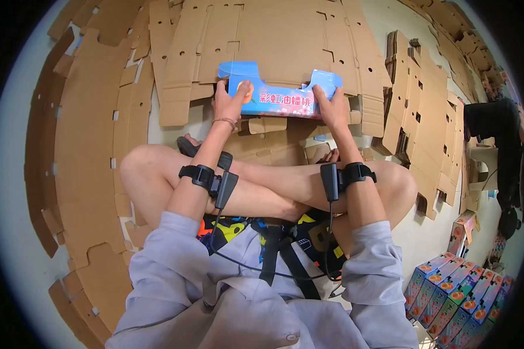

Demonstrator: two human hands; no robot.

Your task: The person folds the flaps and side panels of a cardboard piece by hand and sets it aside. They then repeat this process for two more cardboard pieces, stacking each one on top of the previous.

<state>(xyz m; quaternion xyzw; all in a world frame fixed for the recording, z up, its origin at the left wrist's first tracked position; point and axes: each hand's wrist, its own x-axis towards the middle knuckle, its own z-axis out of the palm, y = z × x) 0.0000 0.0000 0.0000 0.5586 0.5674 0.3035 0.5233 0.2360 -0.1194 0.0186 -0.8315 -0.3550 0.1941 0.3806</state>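
Plainly, our grip is two-handed: left hand (229, 104) and right hand (332, 109) grasp the blue carton (282, 100) by opposite ends, its long axis spanning between them, over the near edge of the flat cardboard (268, 43). Our fingers behind it are hidden, and we can't quite tell whether it rests there.

Place: looked like a packing workshop
Cardboard sheets (93, 157): lay cut and flat across much of the pale floor (428, 235)
Printed boxes (454, 296): stood in close rows
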